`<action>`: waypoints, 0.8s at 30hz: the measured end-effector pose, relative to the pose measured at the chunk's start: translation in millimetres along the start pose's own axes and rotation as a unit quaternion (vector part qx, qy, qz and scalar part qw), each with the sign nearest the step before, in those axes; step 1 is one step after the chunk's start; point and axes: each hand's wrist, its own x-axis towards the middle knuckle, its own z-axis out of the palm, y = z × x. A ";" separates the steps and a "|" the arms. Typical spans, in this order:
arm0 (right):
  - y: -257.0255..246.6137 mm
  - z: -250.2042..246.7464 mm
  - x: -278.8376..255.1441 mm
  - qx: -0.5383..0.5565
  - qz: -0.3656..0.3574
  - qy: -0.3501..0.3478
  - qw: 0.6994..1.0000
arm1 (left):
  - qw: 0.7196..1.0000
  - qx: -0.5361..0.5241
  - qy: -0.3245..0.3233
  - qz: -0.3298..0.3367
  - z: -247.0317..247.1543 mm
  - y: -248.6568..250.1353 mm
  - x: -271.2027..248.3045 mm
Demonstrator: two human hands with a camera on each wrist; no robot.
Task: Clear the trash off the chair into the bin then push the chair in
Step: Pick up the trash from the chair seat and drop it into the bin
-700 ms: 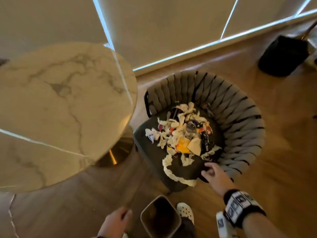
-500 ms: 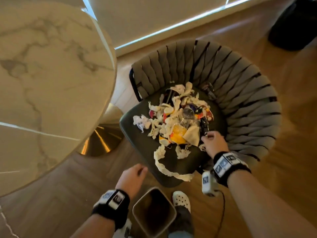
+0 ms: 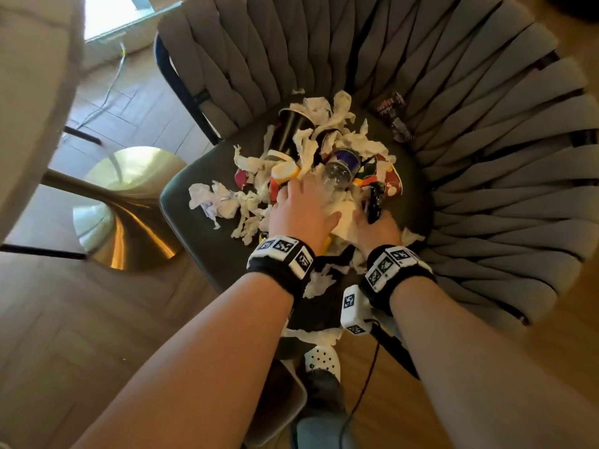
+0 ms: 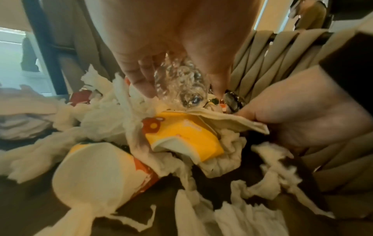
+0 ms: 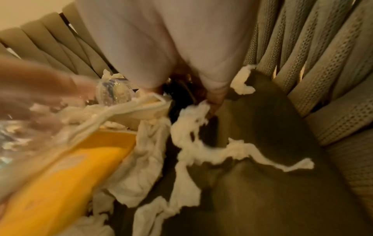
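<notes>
Both hands in the trash — left hand [image 3: 299, 205] round a clear bottle [image 3: 337, 171] (neck toward the chair-back), right hand's [image 3: 377, 226] fingers unclear.

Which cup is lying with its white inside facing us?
The orange cup nearest the left wrist camera. It lies on its side, open mouth toward the camera, white inside showing. The yellow cup beside it is crushed flat among the tissue.

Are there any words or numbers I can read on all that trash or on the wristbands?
No text reads clearly.
Dark candy wrapper against the grey strap chair back: white lettering, too blurred to read.
Yellow paper carton: faint pale print, unreadable.
Clear crumpled plastic bottle with blue label: no legible words.
Black wristbands' white tags: square black-and-white code patterns, not letters.
</notes>
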 end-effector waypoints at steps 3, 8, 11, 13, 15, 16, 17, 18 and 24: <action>-7.3 -4.9 -3.0 0.029 0.003 0.031 0.999 | 0.999 -0.028 0.018 -0.014 -1.5 -2.4 -1.7; -20.0 -27.7 -30.0 0.052 -0.008 0.067 0.996 | 0.984 -0.167 0.060 -0.002 -25.7 -23.8 -47.7; -28.0 -45.5 -61.5 0.086 -0.030 0.097 0.991 | 0.970 -0.229 0.086 -0.004 -44.7 -47.6 -93.5; -29.8 -53.3 -88.8 0.110 -0.052 0.105 0.987 | 0.960 -0.264 0.090 -0.008 -55.2 -68.1 -130.3; -26.9 -55.6 -126.6 0.117 -0.082 0.105 0.984 | 0.957 -0.277 0.089 0.000 -58.3 -95.6 -170.1; -22.4 -53.8 -147.8 0.124 -0.092 0.105 0.982 | 0.956 -0.282 0.082 0.004 -56.7 -111.0 -190.2; -16.5 -50.7 -169.5 0.128 -0.105 0.104 0.981 | 0.955 -0.289 0.072 0.006 -53.5 -126.4 -210.0; -9.2 -45.4 -193.1 0.126 -0.122 0.102 0.979 | 0.954 -0.296 0.054 0.002 -49.8 -142.3 -230.3; 88.3 31.1 -307.1 0.117 -0.117 0.006 0.986 | 0.945 -0.300 -0.115 -0.057 -9.3 -243.7 -340.3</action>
